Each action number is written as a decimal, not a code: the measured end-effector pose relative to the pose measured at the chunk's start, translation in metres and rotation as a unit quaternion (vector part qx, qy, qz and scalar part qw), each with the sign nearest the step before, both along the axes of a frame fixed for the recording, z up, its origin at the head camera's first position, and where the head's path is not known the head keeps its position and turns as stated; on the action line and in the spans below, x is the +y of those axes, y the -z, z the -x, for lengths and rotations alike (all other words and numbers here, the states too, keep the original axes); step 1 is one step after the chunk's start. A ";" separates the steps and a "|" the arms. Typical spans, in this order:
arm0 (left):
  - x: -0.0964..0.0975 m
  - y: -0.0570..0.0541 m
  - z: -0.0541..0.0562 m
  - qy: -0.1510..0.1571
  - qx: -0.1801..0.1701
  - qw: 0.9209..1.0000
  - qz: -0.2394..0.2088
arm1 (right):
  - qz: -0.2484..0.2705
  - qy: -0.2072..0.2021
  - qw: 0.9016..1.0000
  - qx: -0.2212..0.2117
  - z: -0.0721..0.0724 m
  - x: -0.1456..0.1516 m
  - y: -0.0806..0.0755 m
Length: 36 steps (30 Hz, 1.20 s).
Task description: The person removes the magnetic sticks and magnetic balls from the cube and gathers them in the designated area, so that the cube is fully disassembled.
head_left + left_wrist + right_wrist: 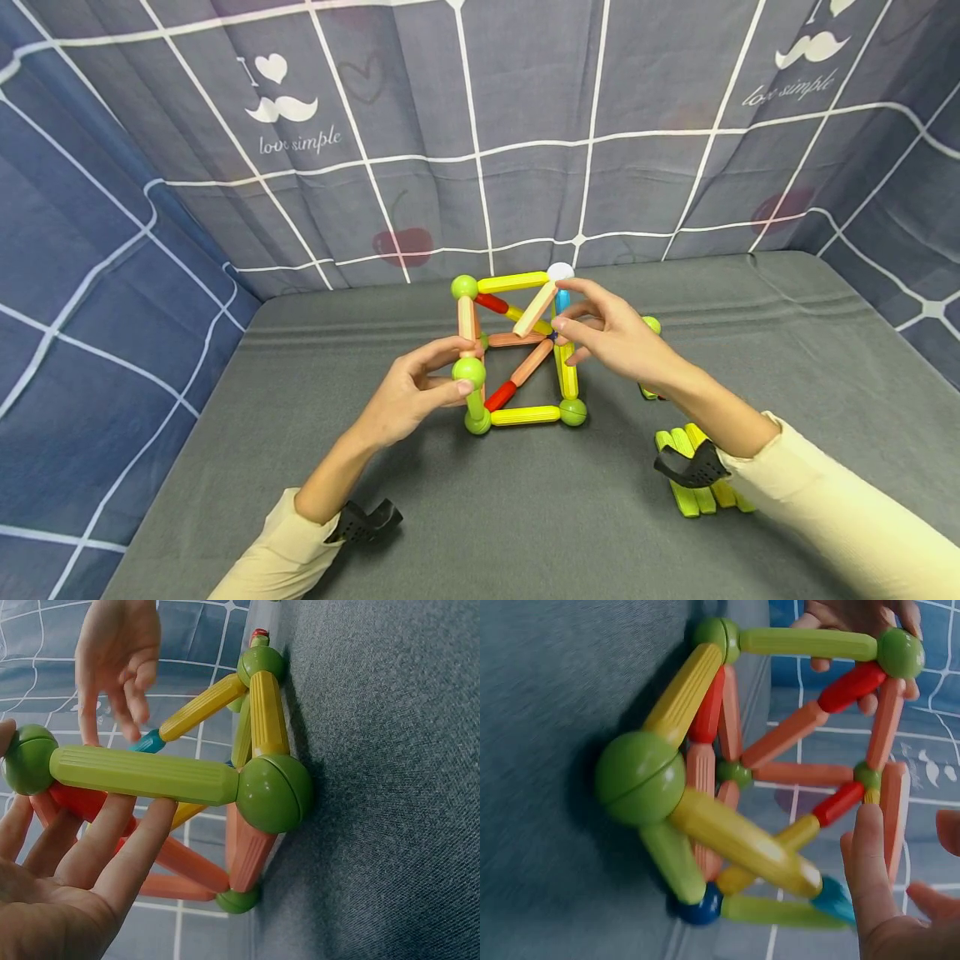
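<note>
A cube-like frame of magnetic rods and balls stands on the grey cloth. My left hand holds its near-left upper corner, the thumb on a green ball and the fingers behind a lime rod. My right hand is at the right side, fingers loosely extended, beside a white ball and an orange rod. That rod slants from the white ball, its lower end unattached. A fingertip is close to its upper end; contact is unclear. Below are a yellow rod and a dark blue ball.
Several lime and yellow rods lie at the right, partly under the right wrist's black strap. Another green ball shows behind the right forearm. A gridded curtain stands along the back.
</note>
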<state>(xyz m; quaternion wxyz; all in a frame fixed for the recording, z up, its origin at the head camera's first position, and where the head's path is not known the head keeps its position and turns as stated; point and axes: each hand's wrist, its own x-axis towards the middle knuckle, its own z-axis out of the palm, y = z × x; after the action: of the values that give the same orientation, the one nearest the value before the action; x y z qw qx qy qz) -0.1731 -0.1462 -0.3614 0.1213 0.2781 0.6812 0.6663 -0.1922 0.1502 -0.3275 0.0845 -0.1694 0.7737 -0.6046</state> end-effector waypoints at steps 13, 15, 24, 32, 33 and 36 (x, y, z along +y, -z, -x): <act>0.000 0.002 0.001 0.001 -0.004 1.000 -0.003 | 0.079 0.045 0.995 -0.045 0.019 -0.034 0.003; 0.000 0.002 0.001 0.001 -0.003 1.000 -0.002 | 0.087 0.053 0.994 -0.046 0.019 -0.034 0.002; 0.000 0.001 0.001 0.001 0.006 1.000 0.003 | 0.050 0.038 0.997 -0.040 0.011 -0.034 0.005; 0.000 0.001 0.001 -0.001 0.004 1.000 0.003 | 0.051 0.008 0.998 -0.033 -0.001 -0.027 0.008; 0.000 0.001 0.000 -0.001 0.004 1.000 0.002 | 0.049 0.007 0.998 -0.034 -0.003 -0.026 0.007; 0.000 0.001 0.000 -0.003 0.004 1.000 0.003 | 0.047 0.012 0.998 -0.039 -0.008 -0.021 0.006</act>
<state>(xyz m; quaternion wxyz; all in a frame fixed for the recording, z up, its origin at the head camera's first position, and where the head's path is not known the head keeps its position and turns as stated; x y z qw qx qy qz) -0.1733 -0.1466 -0.3627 0.1177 0.2780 0.6847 0.6633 -0.1843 0.1293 -0.3337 0.0994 -0.1396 0.7426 -0.6474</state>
